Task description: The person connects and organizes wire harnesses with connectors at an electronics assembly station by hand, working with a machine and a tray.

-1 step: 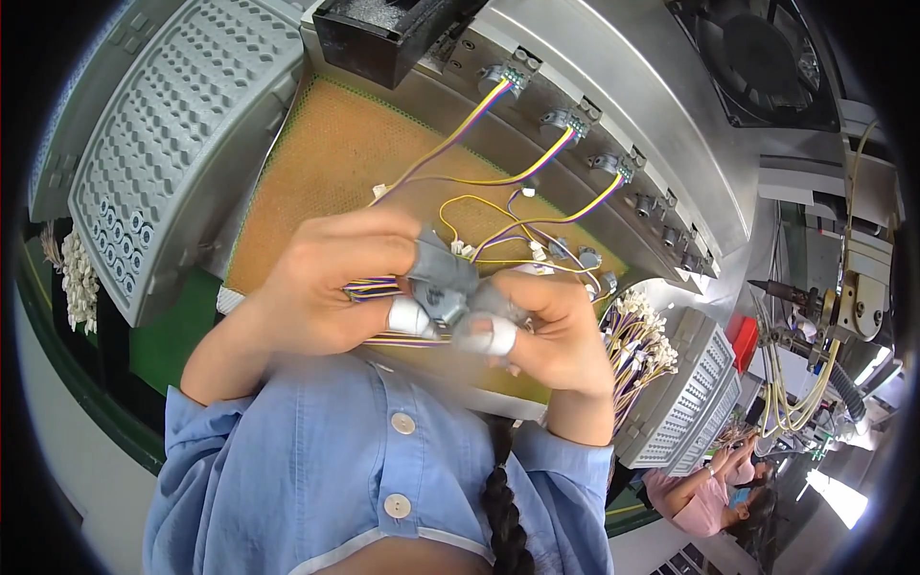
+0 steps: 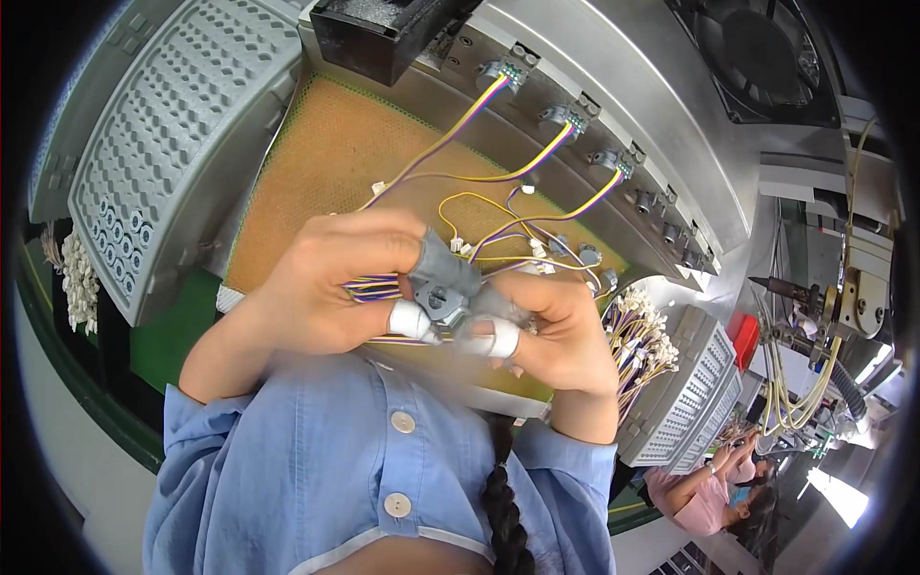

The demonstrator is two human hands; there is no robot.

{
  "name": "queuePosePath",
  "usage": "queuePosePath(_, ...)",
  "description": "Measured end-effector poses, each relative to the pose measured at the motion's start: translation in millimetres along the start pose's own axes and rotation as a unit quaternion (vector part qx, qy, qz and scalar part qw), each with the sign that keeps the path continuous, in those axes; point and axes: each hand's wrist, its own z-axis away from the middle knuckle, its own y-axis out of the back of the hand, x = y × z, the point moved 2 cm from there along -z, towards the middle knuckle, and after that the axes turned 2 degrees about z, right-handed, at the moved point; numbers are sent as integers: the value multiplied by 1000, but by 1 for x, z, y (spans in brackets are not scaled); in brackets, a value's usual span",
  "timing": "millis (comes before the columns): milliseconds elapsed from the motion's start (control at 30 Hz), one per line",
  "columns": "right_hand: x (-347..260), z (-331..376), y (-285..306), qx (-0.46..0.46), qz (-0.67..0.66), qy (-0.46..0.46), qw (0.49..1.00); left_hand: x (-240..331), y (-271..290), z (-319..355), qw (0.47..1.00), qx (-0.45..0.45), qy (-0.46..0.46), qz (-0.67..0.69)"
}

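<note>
My left hand (image 2: 321, 287) and my right hand (image 2: 561, 335) are raised close together in front of my chest. Together they pinch a small grey metal part (image 2: 443, 287) between thumbs and fingertips. Several fingertips wear white or grey covers. A flat bundle of purple and yellow wires (image 2: 369, 286) runs from the part under my left fingers. More thin yellow and purple wires (image 2: 498, 216) loop over the brown mat (image 2: 326, 163) behind my hands.
A grey fixture bar holds wired sockets (image 2: 575, 120) at the back. Grey moulded trays stand at the left (image 2: 163, 163) and right (image 2: 695, 383), the right one beside wire harnesses with white connectors (image 2: 637, 335). A person in pink (image 2: 700, 489) works at lower right.
</note>
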Motion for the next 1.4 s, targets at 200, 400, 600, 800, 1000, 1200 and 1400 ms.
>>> queuePosePath(200, -4, 4, 10, -12, -6, 10, 1000, 5, -15, -6, 998, 53, 12, 12)
queuePosePath(400, -11, 11, 13, -27, -41, 6, 999, 9, -17, -6, 998, 49, -16, 39)
queuePosePath(600, 17, 1, 21, -54, -129, -18, 990, 19, -10, -24, 971, 8, -165, -173)
queuePosePath(800, 18, -4, 7, -65, -241, 82, 965, -12, -16, -31, 998, -35, -33, 37)
queuePosePath(1000, 40, 11, 32, 188, -216, 128, 949, -49, -38, 54, 942, -69, -21, -329)
queuePosePath(1200, 42, 19, 25, 251, -309, 156, 904, -44, -30, 39, 936, -161, -85, -302)
queuePosePath(1400, 56, 13, 36, 357, -366, 125, 850, -13, -23, 15, 939, -139, 84, -304)
